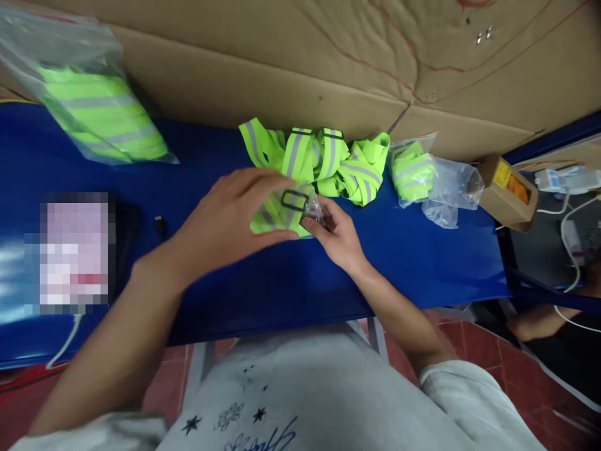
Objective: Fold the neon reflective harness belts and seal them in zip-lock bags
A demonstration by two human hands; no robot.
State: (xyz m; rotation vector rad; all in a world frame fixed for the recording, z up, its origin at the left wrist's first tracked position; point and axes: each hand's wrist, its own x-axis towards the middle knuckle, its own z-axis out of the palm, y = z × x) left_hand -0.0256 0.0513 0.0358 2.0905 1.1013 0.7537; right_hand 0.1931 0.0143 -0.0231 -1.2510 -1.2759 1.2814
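Observation:
My left hand [235, 213] is curled over a folded neon-yellow reflective strap [275, 216] with a black buckle, pressing it on the blue table [422, 250]. My right hand [340, 235] pinches the edge of a small clear plastic bag [315, 210] at the strap's right end. Just behind lies a loose heap of more neon straps [323, 163] with grey reflective bands.
A bagged strap [413, 172] and empty clear bags [451, 188] lie to the right, next to a small cardboard box [507, 191]. A large bag of folded straps [94, 106] sits at far left. Cardboard sheets [328, 56] line the back. Another person's arm [544, 319] shows at right.

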